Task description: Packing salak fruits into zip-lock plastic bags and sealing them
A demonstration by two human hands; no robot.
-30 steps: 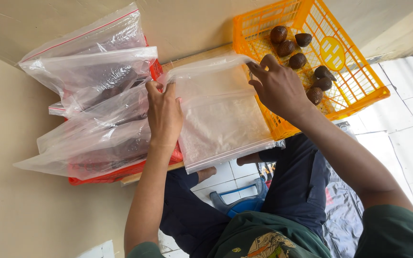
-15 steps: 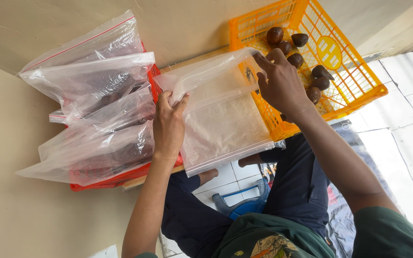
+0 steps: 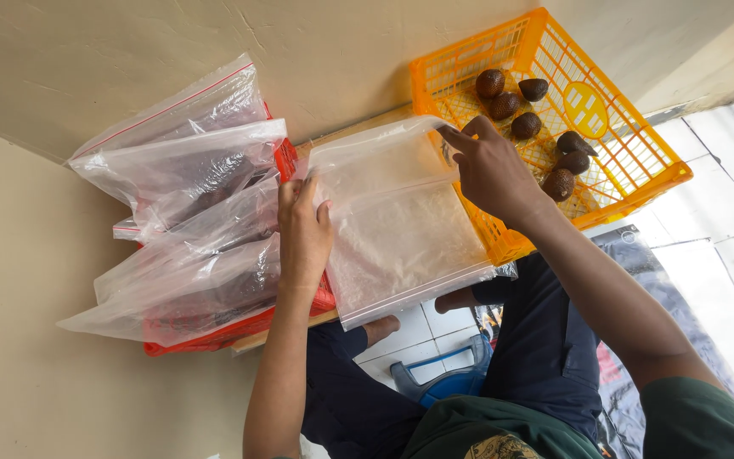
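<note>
**Empty zip bag held by both top corners**

The clear zip bag (image 3: 401, 225) lies flat and empty between the two hands, its open mouth turned away from the person and its sealed bottom edge hanging toward the knees. The left hand (image 3: 303, 234) is closed on the bag's near corner, fingers pressed flat over the plastic with the thumb hidden beneath, which looks like a way to pin that side against the wooden edge under it. The right hand (image 3: 494, 174) pinches the opposite top corner between thumb and fingertips, drawing the mouth taut; held at both corners like this, the thin film stays spread and its lip can be parted.

Just beyond the right hand's knuckles sits the orange crate (image 3: 639, 161), tilted, with several brown scaly fruits (image 3: 524, 106) lying loose on its floor, close by the bag's mouth. To the outer side of the left hand, touching its wrist, is a stack of similar bags (image 3: 189, 229) with dark contents, piled over a red tray (image 3: 239, 327).
</note>
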